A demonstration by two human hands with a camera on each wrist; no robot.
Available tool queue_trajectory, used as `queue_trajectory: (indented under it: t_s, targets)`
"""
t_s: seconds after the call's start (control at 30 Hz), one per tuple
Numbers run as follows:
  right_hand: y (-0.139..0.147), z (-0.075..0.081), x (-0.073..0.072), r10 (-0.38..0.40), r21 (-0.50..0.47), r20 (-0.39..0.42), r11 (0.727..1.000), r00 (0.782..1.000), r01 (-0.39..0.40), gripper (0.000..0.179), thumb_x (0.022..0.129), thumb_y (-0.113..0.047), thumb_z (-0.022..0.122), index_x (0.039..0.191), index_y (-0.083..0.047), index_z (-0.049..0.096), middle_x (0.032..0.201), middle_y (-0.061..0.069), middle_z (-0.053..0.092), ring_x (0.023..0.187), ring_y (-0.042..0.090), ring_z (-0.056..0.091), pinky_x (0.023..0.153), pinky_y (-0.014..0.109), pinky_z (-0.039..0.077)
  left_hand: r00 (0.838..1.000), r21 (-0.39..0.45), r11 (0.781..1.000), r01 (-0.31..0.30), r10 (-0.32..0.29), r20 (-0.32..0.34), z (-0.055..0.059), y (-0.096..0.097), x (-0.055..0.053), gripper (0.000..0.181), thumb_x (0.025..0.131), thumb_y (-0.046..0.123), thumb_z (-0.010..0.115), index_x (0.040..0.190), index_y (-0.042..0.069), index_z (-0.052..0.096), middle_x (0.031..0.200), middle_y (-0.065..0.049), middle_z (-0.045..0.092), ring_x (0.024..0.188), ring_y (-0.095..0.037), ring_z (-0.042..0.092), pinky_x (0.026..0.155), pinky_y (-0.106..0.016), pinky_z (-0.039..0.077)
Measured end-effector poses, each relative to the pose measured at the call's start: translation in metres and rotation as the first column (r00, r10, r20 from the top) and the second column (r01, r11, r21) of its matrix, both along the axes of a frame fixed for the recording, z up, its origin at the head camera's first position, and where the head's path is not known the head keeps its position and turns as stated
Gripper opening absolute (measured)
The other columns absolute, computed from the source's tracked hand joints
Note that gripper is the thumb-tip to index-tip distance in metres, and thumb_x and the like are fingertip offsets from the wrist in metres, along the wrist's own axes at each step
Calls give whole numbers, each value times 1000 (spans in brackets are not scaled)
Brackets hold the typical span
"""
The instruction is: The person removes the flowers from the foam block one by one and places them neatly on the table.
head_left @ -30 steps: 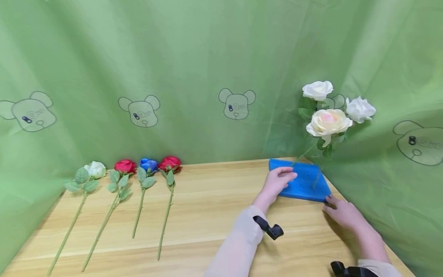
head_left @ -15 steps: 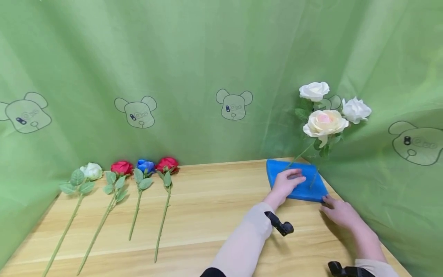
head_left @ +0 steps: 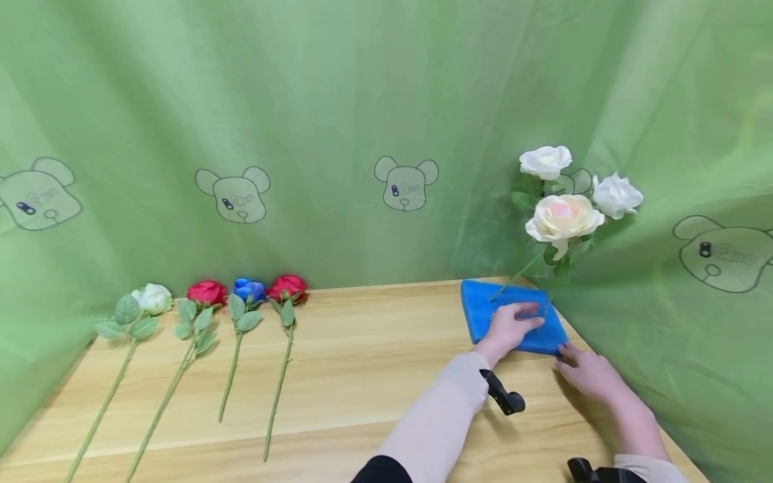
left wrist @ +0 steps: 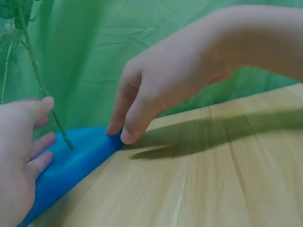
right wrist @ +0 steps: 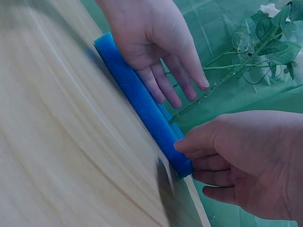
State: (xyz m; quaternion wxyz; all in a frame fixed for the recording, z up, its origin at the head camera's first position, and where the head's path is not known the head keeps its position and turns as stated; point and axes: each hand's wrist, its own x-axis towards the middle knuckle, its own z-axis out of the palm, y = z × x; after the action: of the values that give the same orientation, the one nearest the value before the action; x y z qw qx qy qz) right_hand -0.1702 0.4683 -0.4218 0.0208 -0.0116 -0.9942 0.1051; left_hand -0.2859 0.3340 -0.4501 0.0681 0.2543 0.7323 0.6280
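A blue foam block (head_left: 477,312) lies at the table's back right corner, with three artificial roses standing in it. One is a cream rose (head_left: 564,218) with a pinkish centre; behind it are a white rose (head_left: 545,163) and another white rose (head_left: 617,196). My left hand (head_left: 510,327) is low over the block, fingers loosely extended beside a green stem (left wrist: 35,66) and holding nothing. With thumb and fingers, my right hand (head_left: 594,377) pinches the block's near right corner, as the right wrist view shows from the side.
Several artificial roses lie in a row on the left of the wooden table (head_left: 362,376): a pale rose (head_left: 153,298), a red rose (head_left: 207,293), a blue rose (head_left: 249,290) and another red rose (head_left: 287,288). A green curtain (head_left: 326,134) encloses the back and sides.
My left hand has come away from the left rose stem and shifted right and slightly nearer over the foam block. My right hand stays at the corner. The head view has turned slightly.
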Motion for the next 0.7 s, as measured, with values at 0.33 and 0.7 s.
queue_trajectory:
  t_s: [0.33, 0.7]
  targets:
    - [2, -2, 2, 0, 20, -25, 1000, 1000, 1, 49, 97, -20, 54, 129, 17, 49, 132, 42, 45, 113, 62, 48, 90, 66, 46, 989, -168, 986, -11, -14, -149, -1, 11, 2, 35, 95, 32, 63, 129, 23, 64, 122, 13, 69, 109, 1, 64, 89, -9, 49]
    - [1, -2, 0, -5, 12, -35, 1000, 999, 5, 50, 96, -21, 56, 129, 16, 50, 132, 42, 46, 113, 62, 48, 90, 66, 46, 969, -254, 962, -101, 37, -245, -3, 17, -1, 23, 97, 30, 60, 116, 24, 71, 111, 15, 72, 103, 3, 64, 80, -7, 50]
